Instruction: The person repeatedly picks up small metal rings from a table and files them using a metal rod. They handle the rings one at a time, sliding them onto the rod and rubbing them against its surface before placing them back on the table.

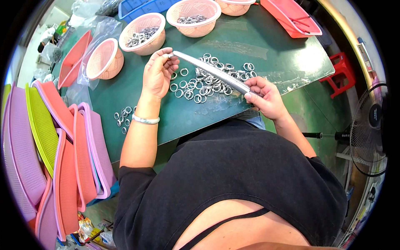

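At far left I see colored perforated baskets (64, 179) beside the green counter (179, 119). The left hand's (157, 75) fingers close around a small silvery piece (170, 55) at the tapered metal rod's (212, 71) thin tip. Loose rings (191, 86) lie beneath; the right hand's (268, 99) fingers wrap its thick end.

Baskets (193, 30) stand behind the rings (216, 88) on the table (166, 121).

bright, fairly even light fills the scene. glare whitens the worktop (129, 89) near its right corner; the metal rod (208, 70) above the worktop gleams. left of the worktop, the background (26, 71) looks washed out; around the worktop, edges bend toward a black rim.
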Action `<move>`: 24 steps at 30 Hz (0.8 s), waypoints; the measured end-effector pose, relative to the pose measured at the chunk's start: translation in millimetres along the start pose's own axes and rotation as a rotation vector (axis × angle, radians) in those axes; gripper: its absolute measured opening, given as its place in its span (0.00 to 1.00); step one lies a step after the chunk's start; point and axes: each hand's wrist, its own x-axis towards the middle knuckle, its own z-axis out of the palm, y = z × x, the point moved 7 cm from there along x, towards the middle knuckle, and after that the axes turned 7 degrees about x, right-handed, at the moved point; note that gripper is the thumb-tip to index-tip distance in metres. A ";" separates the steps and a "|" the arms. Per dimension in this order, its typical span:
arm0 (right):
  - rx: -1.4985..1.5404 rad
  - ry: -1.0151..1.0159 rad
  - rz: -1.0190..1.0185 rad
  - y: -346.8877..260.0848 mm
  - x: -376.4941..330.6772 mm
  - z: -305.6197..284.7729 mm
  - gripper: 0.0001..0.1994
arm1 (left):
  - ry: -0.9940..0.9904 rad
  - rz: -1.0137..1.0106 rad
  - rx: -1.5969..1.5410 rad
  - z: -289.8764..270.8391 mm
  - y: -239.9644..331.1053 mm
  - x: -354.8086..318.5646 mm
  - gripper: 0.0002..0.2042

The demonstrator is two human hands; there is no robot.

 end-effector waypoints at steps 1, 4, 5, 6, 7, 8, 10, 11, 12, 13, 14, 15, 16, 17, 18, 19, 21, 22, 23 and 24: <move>-0.013 -0.002 -0.001 0.4 0.0 -0.2 0.13 | 0.002 0.000 -0.005 -1.2 -0.3 0.5 0.10; -0.026 -0.005 -0.008 1.1 0.4 0.5 0.13 | 0.023 0.010 -0.035 -0.2 1.5 -0.3 0.08; -0.026 -0.004 -0.010 1.1 0.5 0.8 0.13 | 0.014 0.012 -0.029 1.6 1.8 -0.9 0.08; -0.023 0.000 -0.007 1.1 0.5 0.9 0.13 | 0.005 0.014 -0.023 3.6 1.9 -2.0 0.08; -0.021 0.006 -0.004 0.8 0.3 1.1 0.13 | -0.004 0.015 -0.017 5.2 2.0 -3.1 0.08; -0.018 0.011 -0.001 0.5 0.1 1.1 0.13 | -0.012 0.013 -0.014 6.5 1.9 -3.6 0.08; -0.011 0.008 0.000 0.1 0.0 1.2 0.13 | -0.029 0.010 -0.008 8.6 1.8 -4.5 0.08; -0.008 0.006 0.000 0.0 -0.1 1.2 0.13 | -0.035 0.010 0.002 8.8 1.9 -5.0 0.08; -0.020 -0.004 -0.004 -0.1 0.1 1.6 0.13 | -0.042 0.009 0.011 8.9 2.1 -5.4 0.08; -0.032 -0.014 -0.009 0.0 0.4 1.6 0.13 | -0.049 0.008 0.020 9.3 2.0 -5.5 0.08; -0.044 -0.023 -0.013 -0.1 0.5 2.0 0.13 | -0.064 0.007 0.012 10.6 1.8 -5.6 0.09; -0.041 -0.016 -0.015 -0.1 0.2 1.6 0.13 | -0.079 0.005 0.004 12.1 1.5 -5.7 0.10; -0.036 -0.010 -0.017 0.0 0.1 1.7 0.13 | -0.094 0.003 -0.002 13.7 1.4 -5.9 0.11; -0.032 -0.003 -0.019 0.0 0.1 1.7 0.13 | -0.095 0.011 0.007 16.1 1.7 -6.6 0.13; -0.029 -0.003 -0.017 0.1 0.3 2.1 0.13 | -0.096 0.019 0.016 20.6 1.9 -8.3 0.16; -0.026 -0.001 -0.014 0.1 0.5 2.4 0.13 | -0.098 0.026 0.024 25.8 1.5 -10.2 0.18; -0.012 -0.010 -0.014 -0.5 1.4 5.7 0.13 | -0.135 0.036 0.012 40.5 1.0 -16.7 0.23; -0.001 -0.019 -0.016 -1.5 2.2 9.1 0.13 | -0.154 0.040 0.004 47.8 0.1 -19.9 0.25; 0.010 -0.030 -0.017 -2.0 2.9 12.0 0.13 | -0.169 0.025 -0.011 53.2 -2.6 -22.3 0.28; 0.013 -0.029 -0.038 -3.6 3.2 13.2 0.13 | -0.177 0.034 -0.018 56.0 -2.1 -23.3 0.28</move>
